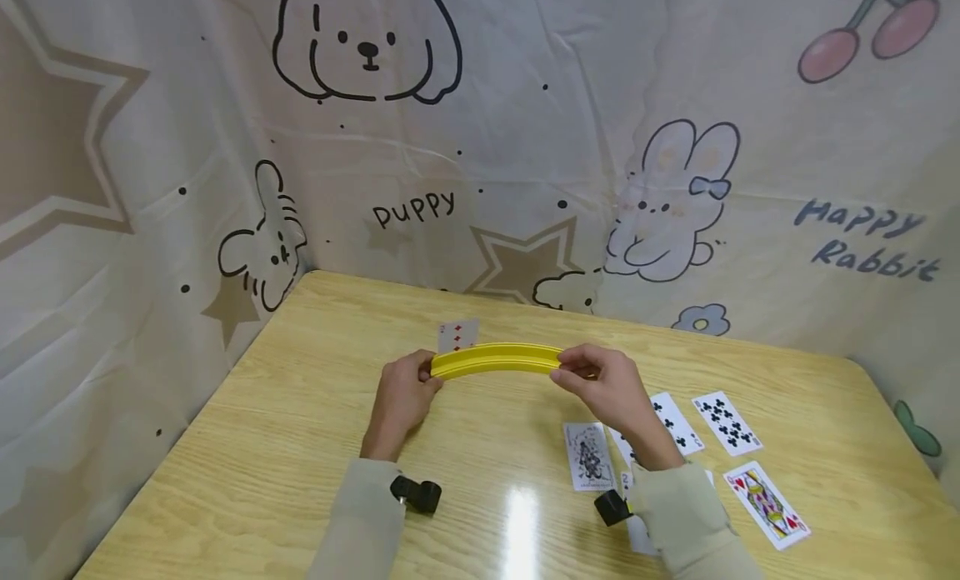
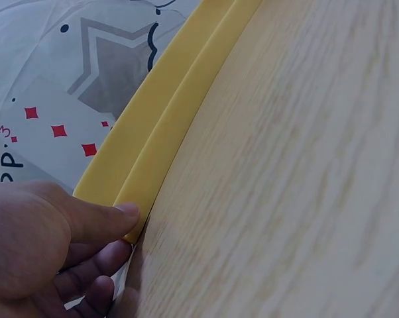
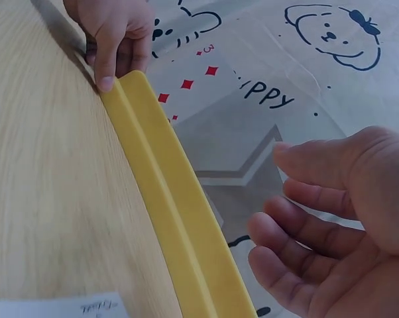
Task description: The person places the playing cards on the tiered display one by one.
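A curved yellow playing card holder (image 1: 495, 359) lies on the table, a three of diamonds (image 1: 457, 333) standing upright at its left part. My left hand (image 1: 402, 401) pinches the holder's left end; in the left wrist view the thumb (image 2: 123, 213) lies on its front strip. At the right end is my right hand (image 1: 611, 392), its fingers loosely bent. The right wrist view shows this hand (image 3: 339, 225) holding nothing, with a gap between its fingers and the holder.
Face-up cards lie at the right: a joker (image 1: 588, 457), a queen of hearts (image 1: 768, 505), a clubs card (image 1: 726, 422) and others partly under my right forearm. A printed cloth (image 1: 510, 147) hangs behind the wooden table (image 1: 247, 447).
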Demonstrator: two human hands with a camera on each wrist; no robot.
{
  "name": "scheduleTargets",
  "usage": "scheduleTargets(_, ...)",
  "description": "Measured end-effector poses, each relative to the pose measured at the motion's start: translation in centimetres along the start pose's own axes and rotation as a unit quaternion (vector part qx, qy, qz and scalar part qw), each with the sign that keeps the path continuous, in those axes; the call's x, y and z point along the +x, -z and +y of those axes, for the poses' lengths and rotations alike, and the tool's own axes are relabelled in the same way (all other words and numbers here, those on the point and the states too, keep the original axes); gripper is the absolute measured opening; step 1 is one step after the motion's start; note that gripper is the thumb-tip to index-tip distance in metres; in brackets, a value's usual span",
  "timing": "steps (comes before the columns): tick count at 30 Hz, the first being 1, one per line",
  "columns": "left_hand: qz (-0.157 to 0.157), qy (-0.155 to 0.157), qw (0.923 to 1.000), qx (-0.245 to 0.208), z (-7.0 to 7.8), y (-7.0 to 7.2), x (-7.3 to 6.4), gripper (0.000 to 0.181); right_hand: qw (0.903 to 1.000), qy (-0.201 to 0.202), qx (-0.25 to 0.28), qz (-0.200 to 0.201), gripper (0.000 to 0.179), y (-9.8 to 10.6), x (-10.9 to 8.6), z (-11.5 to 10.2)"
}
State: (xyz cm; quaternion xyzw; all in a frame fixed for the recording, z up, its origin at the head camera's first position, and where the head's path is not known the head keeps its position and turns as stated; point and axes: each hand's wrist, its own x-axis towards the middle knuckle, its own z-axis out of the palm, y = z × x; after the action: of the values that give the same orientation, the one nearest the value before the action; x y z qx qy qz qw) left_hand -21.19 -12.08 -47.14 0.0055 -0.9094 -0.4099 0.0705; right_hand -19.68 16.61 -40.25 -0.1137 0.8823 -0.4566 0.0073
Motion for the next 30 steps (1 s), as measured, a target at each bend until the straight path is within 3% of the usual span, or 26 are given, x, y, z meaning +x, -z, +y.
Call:
scheduleTargets(13,-0.001,0.001,1.0,-0.002,0.2,0.2,0.0,0.033,0.9987,-0.02,-0.047,0.004,0.026,0.9,-1.9,1.7)
scheduleTargets(30,0.003,-0.004,1.0,-0.002,0.2,0.0,0.0,0.033,0.9906,-0.062,-0.12,-0.024,0.035,1.5,-4.1,2.9)
